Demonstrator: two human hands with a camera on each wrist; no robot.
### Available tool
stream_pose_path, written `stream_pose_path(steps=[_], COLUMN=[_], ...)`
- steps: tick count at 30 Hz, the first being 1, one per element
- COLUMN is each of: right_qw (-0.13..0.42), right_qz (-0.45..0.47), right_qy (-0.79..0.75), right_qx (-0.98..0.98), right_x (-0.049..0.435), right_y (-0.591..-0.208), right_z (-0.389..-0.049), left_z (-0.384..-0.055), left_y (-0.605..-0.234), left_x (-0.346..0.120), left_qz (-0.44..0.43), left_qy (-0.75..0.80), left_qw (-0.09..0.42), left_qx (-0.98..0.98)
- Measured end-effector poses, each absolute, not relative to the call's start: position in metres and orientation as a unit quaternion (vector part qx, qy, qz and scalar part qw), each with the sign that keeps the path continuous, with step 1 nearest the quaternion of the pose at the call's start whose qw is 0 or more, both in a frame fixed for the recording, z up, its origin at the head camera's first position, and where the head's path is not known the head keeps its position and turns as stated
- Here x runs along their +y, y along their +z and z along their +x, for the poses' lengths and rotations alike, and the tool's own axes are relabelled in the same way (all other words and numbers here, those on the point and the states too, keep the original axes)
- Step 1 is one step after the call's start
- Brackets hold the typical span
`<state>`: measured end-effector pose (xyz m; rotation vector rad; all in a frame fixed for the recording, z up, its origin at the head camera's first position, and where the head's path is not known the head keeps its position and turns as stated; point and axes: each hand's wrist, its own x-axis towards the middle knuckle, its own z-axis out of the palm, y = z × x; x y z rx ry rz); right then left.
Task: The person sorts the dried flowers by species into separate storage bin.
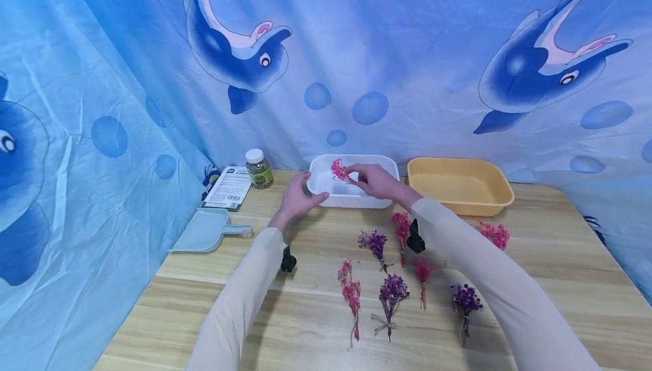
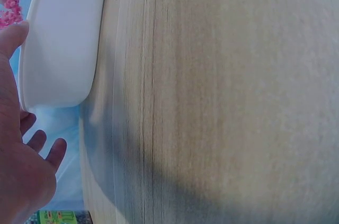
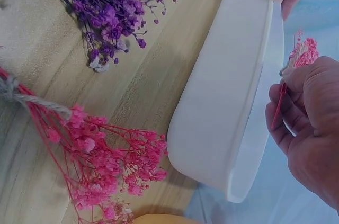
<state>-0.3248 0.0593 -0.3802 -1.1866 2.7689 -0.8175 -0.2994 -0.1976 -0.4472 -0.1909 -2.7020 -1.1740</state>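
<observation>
Over the white plastic tub (image 1: 351,202), my right hand (image 1: 376,181) pinches a small bunch of pink dried flowers (image 1: 339,169) by its stems. In the right wrist view the bunch's red stems (image 3: 279,108) show between thumb and fingers. My left hand (image 1: 297,198) holds the tub's left end, thumb on the front rim and fingers around the side; the last fingers stand away from the wall in the left wrist view. Nearer on the table lie several bunches, among them purple dried flowers (image 1: 393,292) and pink dried flowers (image 1: 351,293).
A yellow tub (image 1: 460,210) stands to the right of the white one. At the left are a jar with a white lid (image 1: 260,170), a printed packet (image 1: 227,187) and a light blue dustpan (image 1: 204,231). A blue dolphin curtain (image 1: 326,48) hangs behind the wooden table (image 1: 300,314).
</observation>
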Motion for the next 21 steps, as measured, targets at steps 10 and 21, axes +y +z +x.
stream_pose_path(steps=[10,21], right_qw=[0.041,0.019], right_qz=[-0.376,-0.396], right_qy=[-0.247,-0.24], right_qx=[0.892,0.886], right_x=[0.06,0.054], right_y=[-0.385,-0.392], right_z=[-0.336,-0.342], left_z=[-0.299,-0.297], left_y=[-0.445,-0.443], left_x=[-0.194,-0.196], left_qz=[-0.064,-0.062], left_qy=[-0.382,-0.382], left_qw=[0.09,0.091], left_qx=[-0.918,-0.917])
